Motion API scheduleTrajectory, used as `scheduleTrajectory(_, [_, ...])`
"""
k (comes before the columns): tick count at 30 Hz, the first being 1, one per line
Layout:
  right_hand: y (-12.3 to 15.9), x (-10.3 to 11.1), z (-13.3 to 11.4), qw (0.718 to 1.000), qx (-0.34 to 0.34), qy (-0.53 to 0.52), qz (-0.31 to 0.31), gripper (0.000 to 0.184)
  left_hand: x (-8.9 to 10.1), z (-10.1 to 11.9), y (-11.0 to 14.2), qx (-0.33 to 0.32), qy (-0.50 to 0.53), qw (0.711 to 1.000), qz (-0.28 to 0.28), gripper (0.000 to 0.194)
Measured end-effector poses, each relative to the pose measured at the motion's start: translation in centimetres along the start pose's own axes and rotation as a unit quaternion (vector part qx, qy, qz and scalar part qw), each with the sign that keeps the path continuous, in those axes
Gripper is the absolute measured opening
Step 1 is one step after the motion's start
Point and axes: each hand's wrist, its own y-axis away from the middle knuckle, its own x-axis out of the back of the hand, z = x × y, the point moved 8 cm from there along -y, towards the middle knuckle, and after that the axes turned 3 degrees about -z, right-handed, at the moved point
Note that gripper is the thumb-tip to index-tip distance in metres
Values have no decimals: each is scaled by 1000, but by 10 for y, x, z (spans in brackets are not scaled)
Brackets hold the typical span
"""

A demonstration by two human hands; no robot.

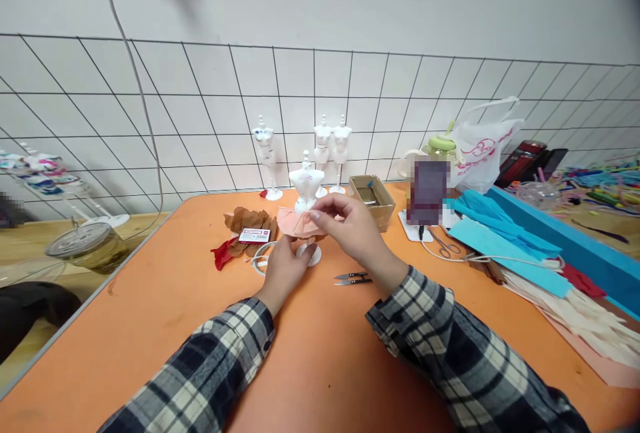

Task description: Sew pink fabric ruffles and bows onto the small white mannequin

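A small white dress form stands upright in front of me, with a peach-pink gathered skirt of thin fabric around its waist. Below the skirt, my left hand is closed around the lower part of the form, by its round white base; some of its fingers are hidden. My right hand pinches at the waist of the skirt from the right, thumb and forefinger close together. On the table beneath my right wrist lie small thread snips.
Brown fabric pieces, a labelled card and red cloth lie left. More dress forms stand by the wall. A cardboard box, a propped phone, scissors and blue fabric strips are on the right.
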Motion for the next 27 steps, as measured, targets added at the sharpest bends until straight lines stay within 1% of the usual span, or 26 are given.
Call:
scheduleTrajectory(4, [-8,-4,22,998,-39,38,31,10,-9,-1,0,0,-21,998,-55,31])
scheduleTrajectory(6, [-7,-4,28,997,-39,58,44,9,-11,-4,-1,-1,-22,997,-75,29])
scheduleTrajectory(8, [-4,-3,29,995,-31,80,56,8,-11,-6,-2,0,-22,996,-86,29])
scheduleTrajectory(13, [1,1,26,990,-21,121,75,9,-12,-10,-3,2,-21,995,-97,32])
scheduleTrajectory(17, [1,6,29,986,-30,143,76,11,-13,-11,-2,-5,-17,994,-107,33])
scheduleTrajectory(24, [2,4,34,991,-44,99,78,13,-13,-9,-2,-19,-15,993,-113,31])
scheduleTrajectory(27, [2,2,33,990,-41,113,68,11,-12,-8,-2,-23,-23,993,-110,31])
